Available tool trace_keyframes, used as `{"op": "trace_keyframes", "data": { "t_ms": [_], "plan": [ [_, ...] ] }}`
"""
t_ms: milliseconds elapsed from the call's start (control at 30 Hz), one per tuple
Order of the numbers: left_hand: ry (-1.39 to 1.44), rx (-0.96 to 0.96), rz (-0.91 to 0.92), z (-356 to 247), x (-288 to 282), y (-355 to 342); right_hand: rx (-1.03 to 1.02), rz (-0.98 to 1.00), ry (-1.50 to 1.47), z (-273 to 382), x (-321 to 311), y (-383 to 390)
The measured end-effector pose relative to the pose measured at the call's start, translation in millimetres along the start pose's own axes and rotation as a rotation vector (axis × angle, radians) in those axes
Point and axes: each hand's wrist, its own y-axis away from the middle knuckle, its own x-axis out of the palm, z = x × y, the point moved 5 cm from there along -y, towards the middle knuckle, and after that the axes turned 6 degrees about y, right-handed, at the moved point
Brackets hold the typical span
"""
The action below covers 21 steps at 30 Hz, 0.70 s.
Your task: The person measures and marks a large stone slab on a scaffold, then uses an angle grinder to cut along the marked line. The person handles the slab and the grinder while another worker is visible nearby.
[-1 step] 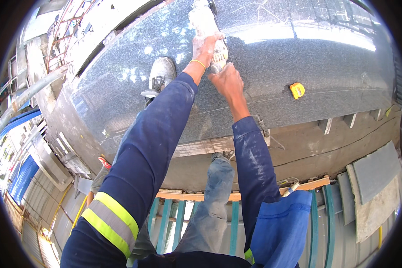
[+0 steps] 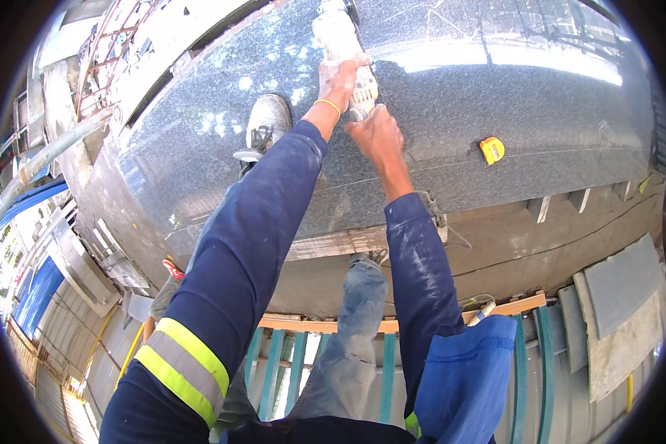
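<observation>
A dusty, pale angle grinder (image 2: 336, 37) points away from me over a dark grey speckled stone slab (image 2: 451, 103). My left hand (image 2: 340, 81) is closed around the middle of its body. Behind it, my right hand (image 2: 378, 139) grips the rear end, near the vents. The grinder's front lies at the upper edge of the view, and its disc cannot be made out. A yellow tape measure (image 2: 492, 151) lies on the slab to the right of my hands.
My dusty shoe (image 2: 269, 118) stands on the slab, left of my forearm. Below the slab's near edge runs a wooden rail (image 2: 285, 323) over green bars (image 2: 297, 362). Loose grey slabs (image 2: 629, 285) lean at the right. A metal pipe (image 2: 44, 159) crosses the left side.
</observation>
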Motion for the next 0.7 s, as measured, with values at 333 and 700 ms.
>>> {"op": "trace_keyframes", "data": {
  "t_ms": [333, 700],
  "plan": [
    [0.001, 0.067, -0.022, -14.7, 4.0, -5.4, -0.003, -0.012, 0.016, 7.7, -1.8, -12.8],
    [-0.007, 0.071, -0.055, -12.8, 0.2, 5.8, -0.016, -0.025, 0.022, 7.2, -3.3, 0.0]
  ]
}}
